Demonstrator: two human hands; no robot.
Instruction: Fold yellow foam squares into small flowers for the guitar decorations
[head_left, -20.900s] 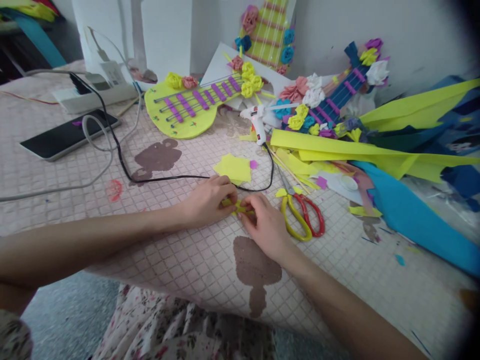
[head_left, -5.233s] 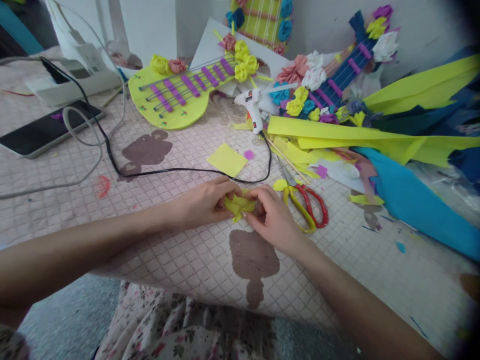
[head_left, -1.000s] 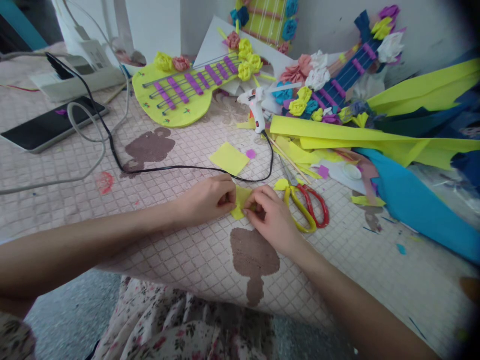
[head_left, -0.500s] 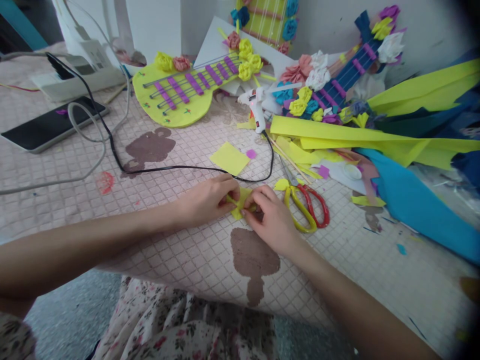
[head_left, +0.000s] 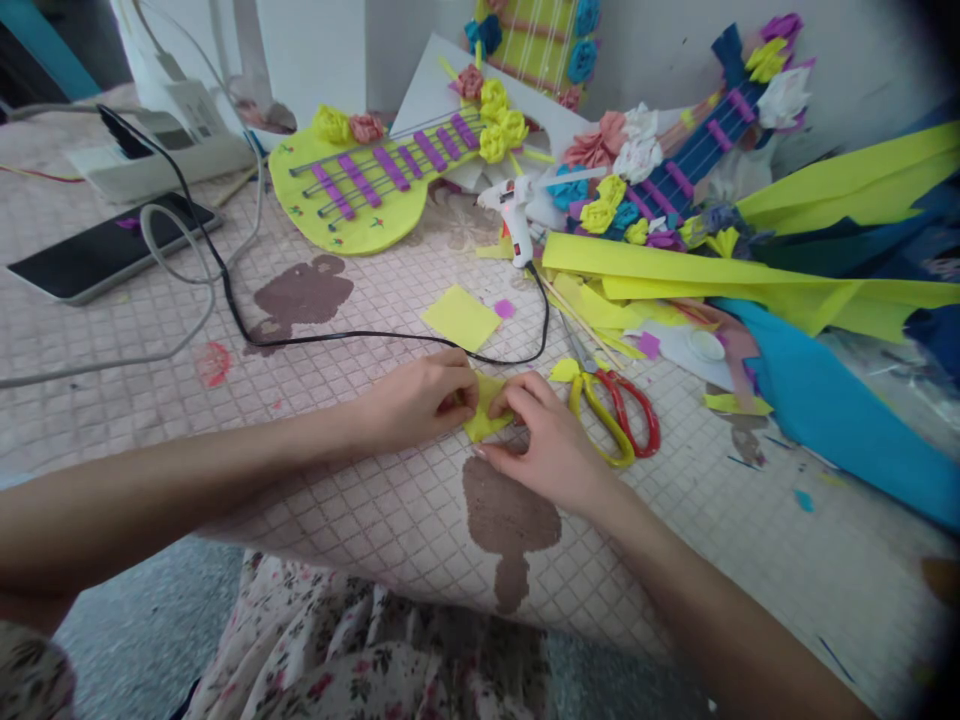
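Note:
A small yellow piece of crepe paper (head_left: 486, 418) lies between my two hands, just above the cloth. My left hand (head_left: 431, 398) is closed with its fingertips pinching the paper's left side. My right hand (head_left: 546, 440) touches the paper with bent fingers, its thumb held apart below the lower edge. Part of the paper is hidden behind the fingers. Beyond it lies a flat yellow paper square (head_left: 460, 319), with a small purple piece (head_left: 504, 309) beside it. Scissors (head_left: 611, 410) with one yellow and one red handle rest right of my right hand.
A white glue gun (head_left: 517, 225) stands behind, its black cord (head_left: 352, 334) crossing the table. A yellow paper guitar (head_left: 352, 220) and a blue one (head_left: 694, 150) sit at the back. Yellow strips (head_left: 720, 275) and blue paper (head_left: 832, 400) lie right, a phone (head_left: 105, 250) left.
My right thumb has come away from the yellow paper and sits lower, apart from the fingers. The paper shows more of its surface, spread flatter. My left hand has barely moved.

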